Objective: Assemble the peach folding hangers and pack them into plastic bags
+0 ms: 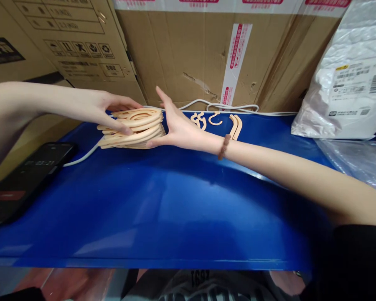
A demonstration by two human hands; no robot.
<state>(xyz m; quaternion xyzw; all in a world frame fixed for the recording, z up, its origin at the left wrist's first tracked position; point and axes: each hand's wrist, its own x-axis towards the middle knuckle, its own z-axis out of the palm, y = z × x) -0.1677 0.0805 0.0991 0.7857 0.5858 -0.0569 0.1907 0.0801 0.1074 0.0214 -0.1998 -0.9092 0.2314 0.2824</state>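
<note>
A stack of beige plastic folding hangers [146, 125] lies near the back of the blue table [175, 200]. My left hand [100, 106] grips the stack's left part, thumb across the front and fingers over the far side. At its right end is my right hand [181, 127], fingers spread and thumb touching or very near the lower edge. Just beyond the right wrist lie small beige hooks [201, 121], one separate hook [217, 122] and a pair of curved beige arm pieces [237, 126], partly hidden by the forearm.
A black phone [25, 179] with a white cable [83, 159] lies at the left. Cardboard boxes [181, 54] line the back, with another white cable [232, 106] along their foot. A white plastic parcel [341, 83] stands at the right beside clear plastic film [360, 159].
</note>
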